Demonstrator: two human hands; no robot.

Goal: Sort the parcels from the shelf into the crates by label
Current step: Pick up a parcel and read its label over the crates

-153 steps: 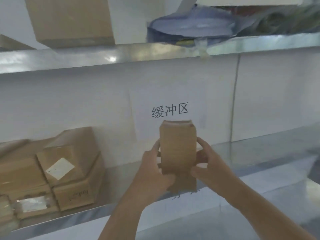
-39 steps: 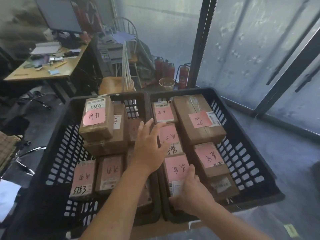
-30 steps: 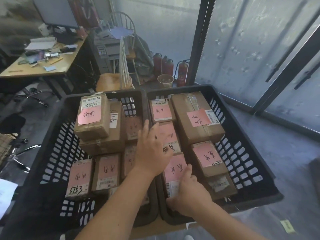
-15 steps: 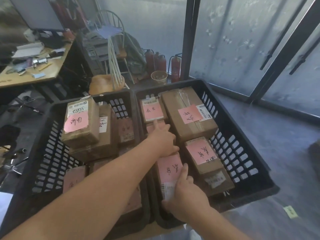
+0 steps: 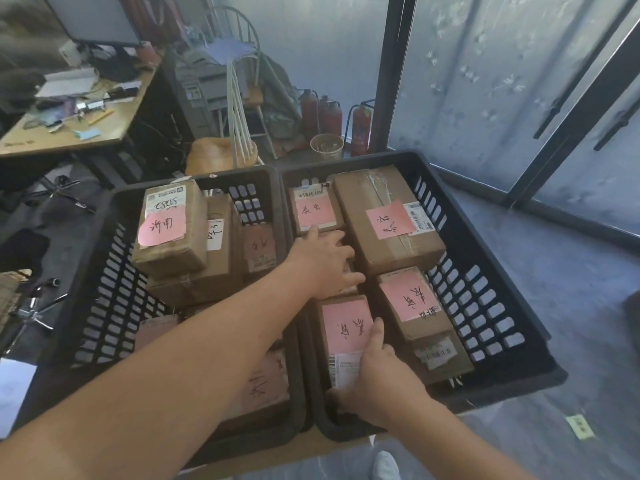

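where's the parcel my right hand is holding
In the right crate, at its near left corner, beside the parcel with a pink note; your right hand grips the held parcel.

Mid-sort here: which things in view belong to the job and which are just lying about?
Job:
- left crate, right crate
- pink-labelled parcels, e.g. near parcel held by the right hand
- left hand on a parcel in the right crate

Lying about:
- desk with monitor
- chair
- fire extinguishers
- bucket
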